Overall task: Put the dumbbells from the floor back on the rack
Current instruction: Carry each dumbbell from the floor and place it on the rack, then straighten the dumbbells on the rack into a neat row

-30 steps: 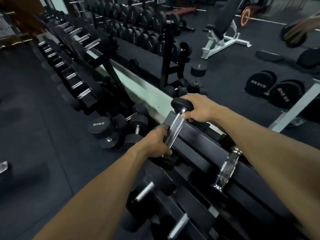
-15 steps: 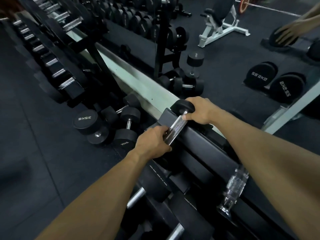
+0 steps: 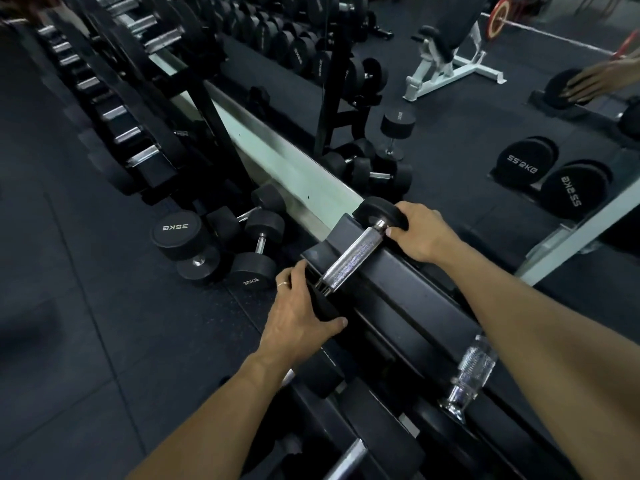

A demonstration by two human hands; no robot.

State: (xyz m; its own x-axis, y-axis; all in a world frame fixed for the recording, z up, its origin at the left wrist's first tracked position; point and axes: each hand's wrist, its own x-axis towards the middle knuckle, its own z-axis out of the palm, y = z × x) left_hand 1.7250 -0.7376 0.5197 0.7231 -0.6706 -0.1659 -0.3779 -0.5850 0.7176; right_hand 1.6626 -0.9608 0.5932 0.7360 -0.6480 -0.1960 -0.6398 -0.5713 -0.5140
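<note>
A black dumbbell with a chrome handle [image 3: 349, 259] lies across the top tier of the black rack [image 3: 426, 306], at its left end. My right hand [image 3: 420, 233] grips the far rubber head [image 3: 375, 211]. My left hand [image 3: 301, 317] has its fingers curled over the near head, which it mostly hides. On the floor left of the rack lie 35 kg dumbbells [image 3: 251, 252] and another big one [image 3: 178, 235].
A second chrome handle [image 3: 472, 370] sits on the rack under my right forearm. A mirror behind the rack reflects dumbbells, a white bench [image 3: 446, 60] and a hand [image 3: 602, 79]. Another loaded rack [image 3: 138, 109] runs along the left. Dark rubber floor lies at left.
My left hand slid off the chrome handle down onto the near head, baring the handle. The dumbbell settled onto the rack's top tier. The camera tilted down slightly.
</note>
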